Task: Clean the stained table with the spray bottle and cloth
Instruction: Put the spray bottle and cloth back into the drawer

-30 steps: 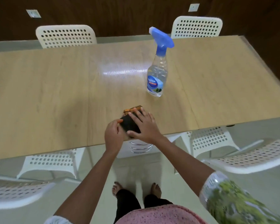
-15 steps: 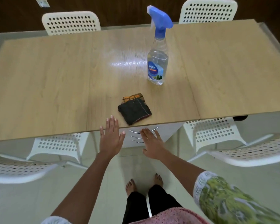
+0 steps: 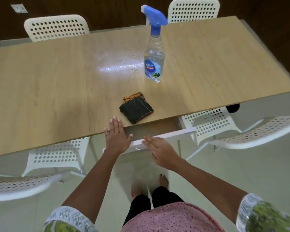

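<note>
Cloth [image 3: 136, 109] folded, just beyond left hand's [image 3: 117, 138] fingers [image 3: 115, 122]

white perforated chairs [image 3: 56, 28] ring it; wall socket [image 3: 19, 8] behind.

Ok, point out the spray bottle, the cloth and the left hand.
spray bottle [image 3: 152, 66]: head view, on its label.
cloth [image 3: 136, 110]: head view, middle of the dark fold.
left hand [image 3: 117, 136]: head view, back of the hand.

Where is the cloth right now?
The folded dark cloth lies near the table's front edge, just beyond the left hand, with the spray bottle standing behind it.
</note>
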